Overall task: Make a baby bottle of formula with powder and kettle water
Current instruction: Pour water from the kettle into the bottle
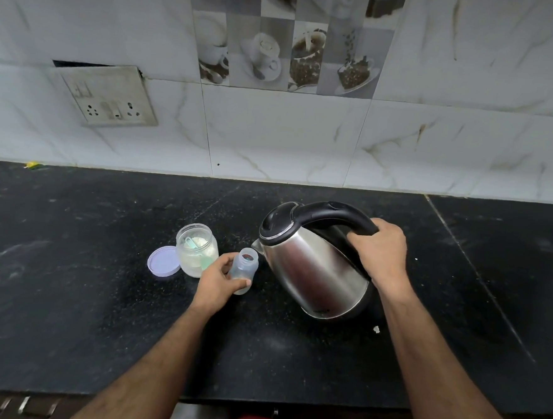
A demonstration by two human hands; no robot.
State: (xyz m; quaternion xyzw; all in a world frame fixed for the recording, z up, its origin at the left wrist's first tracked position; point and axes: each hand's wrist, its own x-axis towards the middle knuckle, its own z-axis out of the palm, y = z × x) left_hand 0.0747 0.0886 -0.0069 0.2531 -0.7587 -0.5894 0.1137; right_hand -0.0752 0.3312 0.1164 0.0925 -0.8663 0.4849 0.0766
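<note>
A clear plastic baby bottle [244, 266], open at the top, stands on the black counter with my left hand [217, 282] wrapped around its lower part. My right hand [380, 251] grips the black handle of a steel kettle [313, 267], which is tilted to the left with its spout close to the bottle's mouth. No water stream shows. Just left of the bottle stands an open glass jar of white powder [197, 248] with a green scoop inside. Its lilac lid [164, 262] lies flat beside it.
The black stone counter [99, 295] runs wide to both sides, with a seam at the right [479, 279]. A tiled wall stands behind, with a switch and socket plate [108, 97] at the upper left. The counter's front edge lies near my body.
</note>
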